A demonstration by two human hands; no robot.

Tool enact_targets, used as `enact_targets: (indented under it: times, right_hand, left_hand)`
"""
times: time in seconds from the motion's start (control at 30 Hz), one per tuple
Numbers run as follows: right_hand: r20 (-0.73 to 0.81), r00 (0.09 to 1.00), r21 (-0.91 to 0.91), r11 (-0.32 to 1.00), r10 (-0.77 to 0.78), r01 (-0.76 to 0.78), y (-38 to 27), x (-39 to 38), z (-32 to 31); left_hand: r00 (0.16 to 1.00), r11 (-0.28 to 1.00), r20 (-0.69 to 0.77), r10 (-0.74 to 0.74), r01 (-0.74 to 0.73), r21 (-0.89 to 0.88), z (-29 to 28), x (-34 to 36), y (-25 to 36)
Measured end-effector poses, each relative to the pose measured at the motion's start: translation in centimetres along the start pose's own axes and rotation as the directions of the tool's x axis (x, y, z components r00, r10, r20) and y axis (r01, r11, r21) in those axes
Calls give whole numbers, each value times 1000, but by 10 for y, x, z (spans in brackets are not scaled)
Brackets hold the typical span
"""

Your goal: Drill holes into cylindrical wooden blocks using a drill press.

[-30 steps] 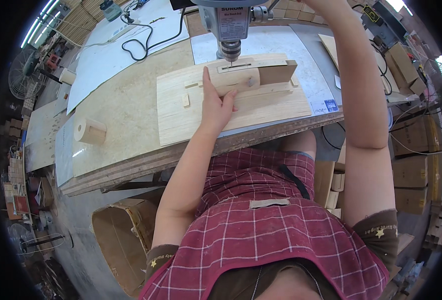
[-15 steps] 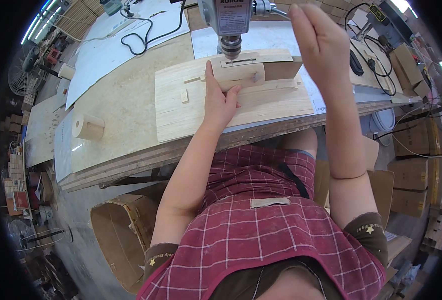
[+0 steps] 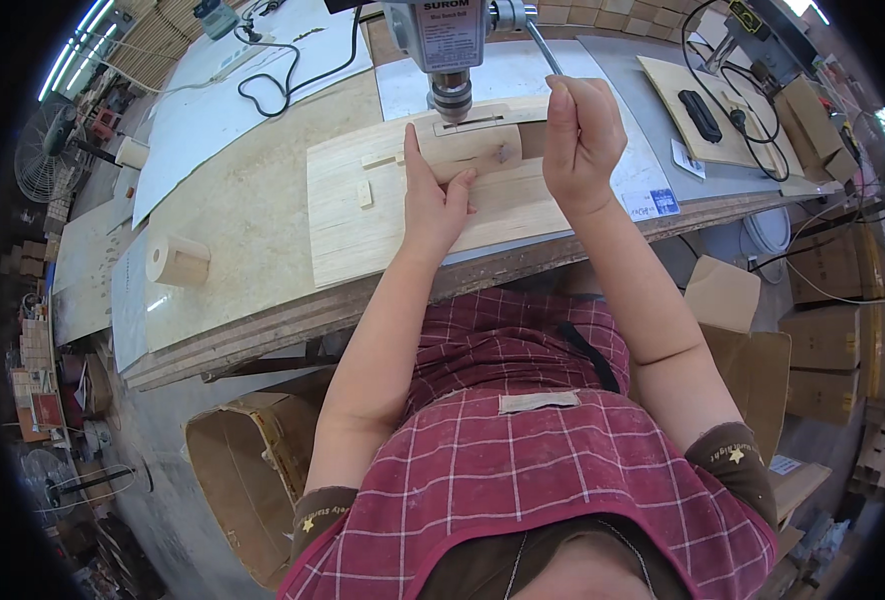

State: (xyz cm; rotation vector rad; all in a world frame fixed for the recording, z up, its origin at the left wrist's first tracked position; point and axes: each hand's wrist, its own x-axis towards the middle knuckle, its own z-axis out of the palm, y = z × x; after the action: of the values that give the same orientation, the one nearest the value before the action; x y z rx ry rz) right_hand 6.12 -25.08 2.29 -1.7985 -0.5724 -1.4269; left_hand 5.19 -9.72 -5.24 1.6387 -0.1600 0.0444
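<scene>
Stretching across the upper half of the view, the table (image 3: 233,230) carries a pale wooden top, with white sheets and a black cable (image 3: 283,80) lying toward its far side. On it lies a large flat light wooden board (image 3: 363,230), with small wooden stops fixed to its face. The drill press (image 3: 450,40) stands over the board's far edge, its chuck pointing straight down. Directly beneath it sits the wooden block (image 3: 483,145): a rounded, pale piece with smooth grain, resting on the board, with a small dark spot near its right end. The left hand (image 3: 435,200) lies flat and open, fingers extended, pressing on the near left side of the block. The right hand (image 3: 583,135) is raised just right of the block and closed in a fist around the drill's lever (image 3: 543,45), a slim metal rod slanting down from the machine's head. Well apart, at the table's left end, a short wooden cylinder (image 3: 176,262) rests alone.
</scene>
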Motion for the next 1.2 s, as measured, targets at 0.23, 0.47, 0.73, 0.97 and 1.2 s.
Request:
enact_targets:
  times: [0.23,0.47,0.73,0.97,1.2]
  right_hand:
    - [72,997,-15,999,33,-32,-8,13,-9]
    - [351,936,-411,904,39,117,1,111,-14]
    - [401,909,-345,938,117,32,43,176,45]
    - [564,746,85,874,354,-479,88,94,7]
    - [759,322,-310,749,566,-585,84,-3,-46]
  left_hand:
    - [1000,1000,-8,14,-14,2,0,1,0]
    - [1000,1000,7,-10,9,12,-1,0,2]
    - [999,1000,17,-30,30,2,-2,0,7]
    - [991,991,61,-115,111,69,-18,1,15]
    - [997,967,-29,-70,75,242,-22,6,17]
